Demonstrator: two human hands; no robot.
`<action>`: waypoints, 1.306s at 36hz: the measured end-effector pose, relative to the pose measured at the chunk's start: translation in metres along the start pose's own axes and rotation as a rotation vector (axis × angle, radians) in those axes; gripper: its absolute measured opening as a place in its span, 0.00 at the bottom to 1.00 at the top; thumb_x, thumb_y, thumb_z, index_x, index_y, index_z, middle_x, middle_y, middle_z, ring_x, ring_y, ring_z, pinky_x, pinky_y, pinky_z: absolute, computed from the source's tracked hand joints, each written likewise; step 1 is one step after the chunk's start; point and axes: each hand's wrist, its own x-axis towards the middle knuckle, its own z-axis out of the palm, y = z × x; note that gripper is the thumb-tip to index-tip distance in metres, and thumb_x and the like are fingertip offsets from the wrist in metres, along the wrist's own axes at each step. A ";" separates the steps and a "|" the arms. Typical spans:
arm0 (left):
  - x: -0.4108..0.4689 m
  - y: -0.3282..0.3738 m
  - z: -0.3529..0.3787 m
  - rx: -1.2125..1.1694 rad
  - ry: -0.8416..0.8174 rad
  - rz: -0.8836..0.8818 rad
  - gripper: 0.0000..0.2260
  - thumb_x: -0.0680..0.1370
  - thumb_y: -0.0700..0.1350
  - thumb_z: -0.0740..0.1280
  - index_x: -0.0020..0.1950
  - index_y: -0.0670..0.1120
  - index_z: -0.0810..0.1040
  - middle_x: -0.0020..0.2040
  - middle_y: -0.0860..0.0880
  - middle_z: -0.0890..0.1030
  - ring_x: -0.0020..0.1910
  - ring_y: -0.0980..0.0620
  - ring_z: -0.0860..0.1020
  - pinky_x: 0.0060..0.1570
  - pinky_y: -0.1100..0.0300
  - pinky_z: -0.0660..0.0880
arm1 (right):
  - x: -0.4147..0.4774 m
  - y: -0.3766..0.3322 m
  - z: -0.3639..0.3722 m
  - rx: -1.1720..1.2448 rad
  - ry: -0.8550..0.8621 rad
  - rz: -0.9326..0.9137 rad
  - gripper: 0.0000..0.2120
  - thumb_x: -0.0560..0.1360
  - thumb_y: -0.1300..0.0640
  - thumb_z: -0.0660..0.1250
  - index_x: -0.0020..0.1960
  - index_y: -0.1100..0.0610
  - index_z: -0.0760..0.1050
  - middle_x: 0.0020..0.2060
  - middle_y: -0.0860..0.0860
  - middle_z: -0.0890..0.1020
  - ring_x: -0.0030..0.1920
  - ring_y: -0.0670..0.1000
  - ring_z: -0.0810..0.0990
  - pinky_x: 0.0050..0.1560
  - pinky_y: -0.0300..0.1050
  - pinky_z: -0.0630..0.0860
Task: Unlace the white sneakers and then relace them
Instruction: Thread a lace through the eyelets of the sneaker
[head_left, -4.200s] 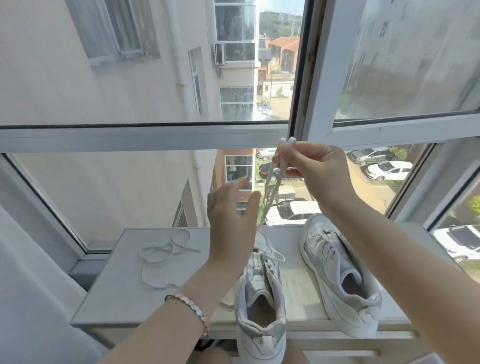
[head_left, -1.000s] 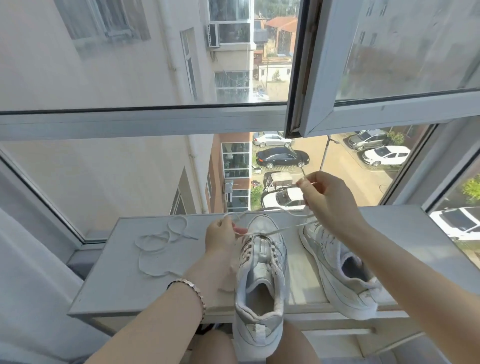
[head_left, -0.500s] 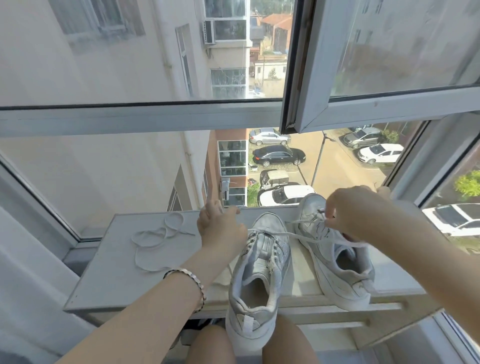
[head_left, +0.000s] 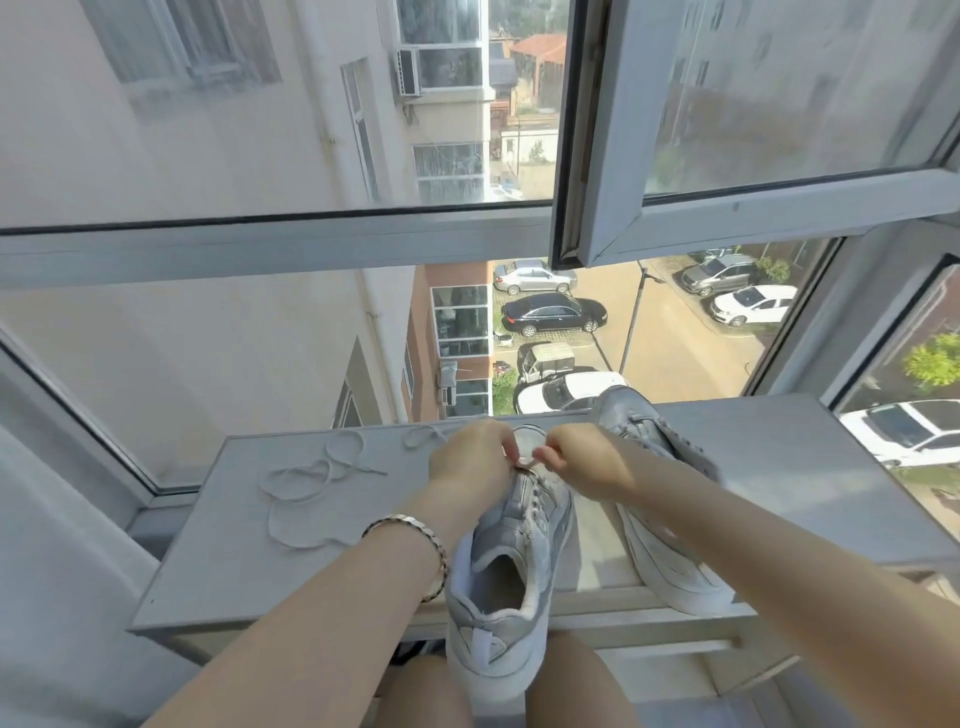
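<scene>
One white sneaker stands between my knees, its heel toward me and its toe on the grey ledge. My left hand and my right hand meet over its front eyelets, each pinching a piece of the white lace that loops over the toe. The second white sneaker lies on the ledge to the right, partly behind my right forearm. A loose white lace lies curled on the ledge to the left.
The ledge runs under a large window. An opened window sash hangs above and just right of my hands. Beyond the glass are buildings and parked cars far below. My bare knees are at the bottom edge.
My hands were spread apart, the lace pulled sideways. Now they have come together over the sneaker's front eyelets, and the view has tilted down a little.
</scene>
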 end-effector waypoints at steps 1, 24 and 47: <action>0.000 -0.002 -0.001 0.006 0.019 -0.007 0.11 0.79 0.39 0.60 0.48 0.52 0.79 0.53 0.51 0.78 0.51 0.49 0.76 0.43 0.59 0.70 | -0.004 0.000 -0.006 0.089 -0.002 -0.025 0.18 0.82 0.54 0.53 0.42 0.62 0.75 0.40 0.55 0.79 0.39 0.49 0.73 0.37 0.39 0.66; -0.032 0.041 -0.033 -1.057 -0.036 0.361 0.16 0.78 0.54 0.58 0.43 0.45 0.78 0.32 0.46 0.75 0.33 0.53 0.75 0.41 0.57 0.73 | -0.060 0.001 -0.070 0.929 0.138 -0.242 0.16 0.69 0.48 0.64 0.28 0.56 0.76 0.24 0.48 0.79 0.28 0.43 0.77 0.34 0.34 0.74; -0.016 0.018 -0.033 -0.635 0.096 0.288 0.12 0.82 0.46 0.56 0.57 0.46 0.78 0.48 0.53 0.81 0.53 0.57 0.75 0.54 0.63 0.70 | -0.066 0.004 -0.059 1.015 0.099 -0.179 0.16 0.67 0.48 0.65 0.28 0.59 0.74 0.25 0.53 0.75 0.28 0.48 0.77 0.34 0.36 0.76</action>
